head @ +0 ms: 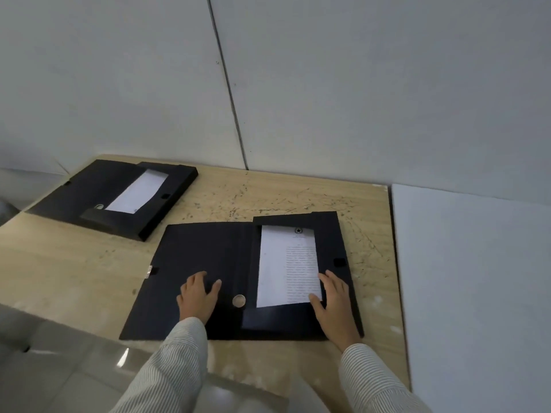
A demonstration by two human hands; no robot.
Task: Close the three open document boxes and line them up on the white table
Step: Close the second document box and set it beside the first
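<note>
**Near box still open, both hands flat on it**

Near document box (238, 278) lies fully open on the wooden bench (74, 263). Cover flap spread to the left, tray with a printed sheet (287, 263) on the right. Left hand (198, 296) is spread, palm down on the open cover. Right hand (335, 302) is spread along the tray's right edge, thumb touching the sheet's lower corner. Neither is pinching anything.

Second box (119, 198) sits at the far left corner, also open, paper showing, angled to the near one and apart from it. Third box isn't in view. White table (477, 293) butts against the bench on the right, nothing on the visible part.

Risks, as I read it:
- Sheet sits skewed in the tray. Folding the cover over could catch or crease its corner.
- Clasp tab (339, 261) on the right wall has to meet the strap at the cover's left edge (150, 271). Miss it and the cover may spring open when carried.
- Cover is wide and floppy. Lifting one-handed may drag the tray across the bench.
- Far box hangs near the bench corner. A careless tug could tip it off.
</note>
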